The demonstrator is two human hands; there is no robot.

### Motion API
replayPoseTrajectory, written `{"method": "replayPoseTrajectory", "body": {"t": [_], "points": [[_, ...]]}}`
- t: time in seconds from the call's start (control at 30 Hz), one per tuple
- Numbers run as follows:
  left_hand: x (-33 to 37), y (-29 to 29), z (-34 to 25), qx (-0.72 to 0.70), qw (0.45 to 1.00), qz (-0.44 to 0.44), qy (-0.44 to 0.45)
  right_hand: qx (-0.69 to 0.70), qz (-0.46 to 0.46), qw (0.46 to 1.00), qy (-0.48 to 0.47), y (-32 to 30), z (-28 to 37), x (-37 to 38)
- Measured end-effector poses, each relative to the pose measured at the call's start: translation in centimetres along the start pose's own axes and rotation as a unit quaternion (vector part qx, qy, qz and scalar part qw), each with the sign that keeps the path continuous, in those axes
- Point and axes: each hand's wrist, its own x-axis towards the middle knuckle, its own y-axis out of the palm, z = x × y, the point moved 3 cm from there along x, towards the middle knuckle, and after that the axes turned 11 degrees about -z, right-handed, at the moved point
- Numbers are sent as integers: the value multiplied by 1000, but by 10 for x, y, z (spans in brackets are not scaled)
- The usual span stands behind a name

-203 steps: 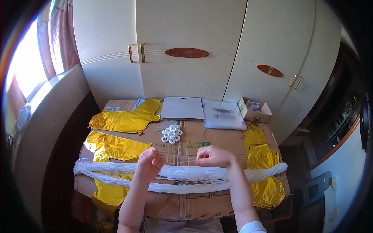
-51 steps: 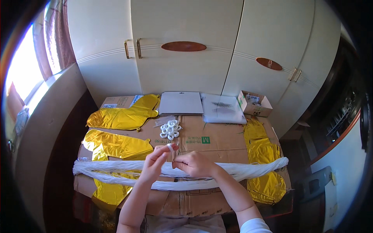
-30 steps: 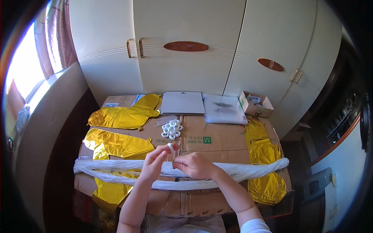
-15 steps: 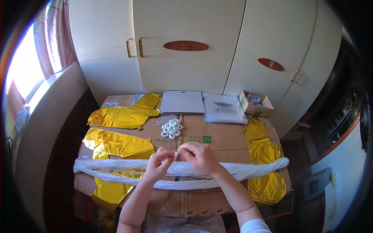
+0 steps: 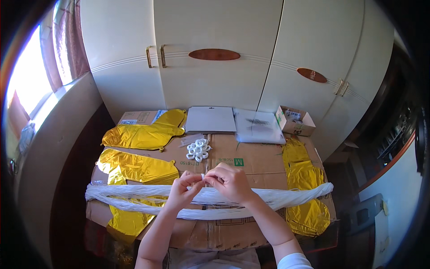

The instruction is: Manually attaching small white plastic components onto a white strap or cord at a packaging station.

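Above the middle of the cardboard, my left hand (image 5: 182,189) and my right hand (image 5: 234,183) meet fingertip to fingertip. Both pinch a small white coil (image 5: 203,176), mostly covered by the fingers; it looks like wound ribbon or string. Under my wrists a long, loose skein of white string (image 5: 291,195) stretches across the table from left to right. Just beyond my hands lies a small pile of white coiled rings (image 5: 198,149). A clear plastic strip (image 5: 190,140) rests behind that pile.
Flat gold foil balloons (image 5: 139,166) lie on the left, and another gold foil piece (image 5: 304,179) on the right. At the back are a stack of grey-white sheets (image 5: 210,119), clear plastic bags (image 5: 257,127) and a small open box (image 5: 298,121). Flattened cardboard (image 5: 264,168) covers the table.
My fingertips have drawn closer together around the small white coil, and the right fingers have shifted slightly. The things on the table have stayed in place.
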Motion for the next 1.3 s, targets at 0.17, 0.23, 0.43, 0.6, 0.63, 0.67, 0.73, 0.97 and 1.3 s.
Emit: {"method": "replayPoseTrajectory", "body": {"t": [0.17, 0.23, 0.43, 0.6, 0.63, 0.67, 0.73, 0.97, 1.3], "points": [[-3, 5, -2, -241, 964, 46, -107, 41, 2, 998, 55, 2, -10, 0], [-1, 3, 5, -323, 939, 58, -108, 63, 4, 996, 58, 9, -16, -3], [-1, 3, 5, -392, 916, -13, -89, 125, 8, 984, 124, 24, -16, -11], [2, 5, 5, -287, 957, -35, -6, 140, 33, 963, 230, 26, -17, -16], [2, 5, 6, -259, 965, -39, 13, 138, 40, 959, 244, 27, -18, -17], [1, 5, 4, -231, 972, -40, 31, 135, 46, 956, 258, 28, -20, -19], [1, 7, -5, -178, 981, -38, 66, 117, 52, 954, 271, 28, -22, -20], [-1, 7, 12, -51, 997, -52, 22, 45, -6, 988, 147, 16, -6, -10], [-2, 5, 0, -284, 949, 42, -127, 277, 125, 934, 186, 2, -17, -1]]}}
